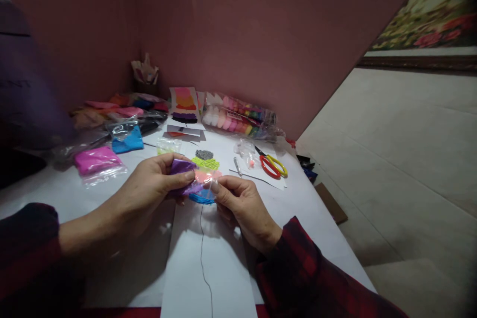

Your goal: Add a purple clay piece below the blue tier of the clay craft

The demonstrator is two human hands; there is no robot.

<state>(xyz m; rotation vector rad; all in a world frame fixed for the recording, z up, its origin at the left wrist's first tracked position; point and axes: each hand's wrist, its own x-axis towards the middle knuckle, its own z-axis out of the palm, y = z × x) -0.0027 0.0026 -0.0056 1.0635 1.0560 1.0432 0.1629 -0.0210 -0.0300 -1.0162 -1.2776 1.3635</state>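
Over the white table (pixel 320 218), my left hand (pixel 154 181) pinches a purple lump of clay in a clear plastic bag (pixel 183 168), thumb on top. My right hand (pixel 240 203) is closed on the other end of that clear bag (pixel 208 179), fingers curled around the plastic. Under the bag lie clay pieces on the table: a pink one (pixel 204 175), a blue one (pixel 202 198), a yellow-green one (pixel 206 163) and a grey one (pixel 203 154). A thin dark thread (pixel 202 253) runs down the white sheet toward me.
Red and yellow scissors (pixel 272 165) and a small metal tool (pixel 237 166) lie right of the hands. Bagged pink clay (pixel 97 160) and blue clay (pixel 127 141) sit left. A pack of coloured clay sticks (pixel 238 117) stands at the back. The table's right edge drops to the floor.
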